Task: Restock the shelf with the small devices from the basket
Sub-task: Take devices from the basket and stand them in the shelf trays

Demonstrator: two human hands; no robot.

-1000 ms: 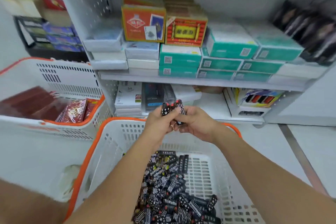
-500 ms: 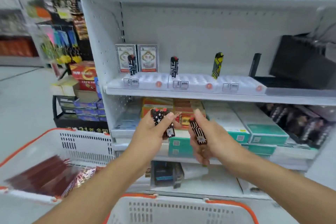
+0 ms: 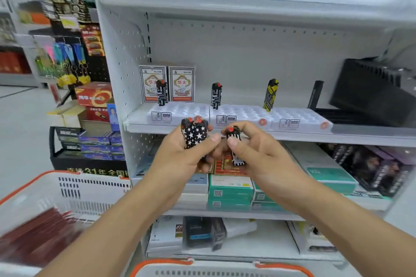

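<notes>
We are now standing up from the basket (image 3: 220,269), whose orange rim is only just showing at the bottom of the view, and our hands have risen from over its pile to the front of the upper shelf (image 3: 247,132). That is putting the carried devices level with the white slotted trays (image 3: 243,114) where they belong, so we judge the placing step is about to begin.

Our left hand (image 3: 180,155) is curling round a small bunch of star-patterned devices (image 3: 194,134), thumb across their front, red caps up. Our right hand (image 3: 254,153) is pinching a single striped device (image 3: 234,141) between thumb and fingers, held upright just beside the bunch.

The devices are looking like short, slim black sticks with white print and a red top. Three display devices (image 3: 216,95) are already standing upright in the trays, well apart from each other, with most slots empty. A second basket (image 3: 67,186) with red packs is sitting to our left.
</notes>
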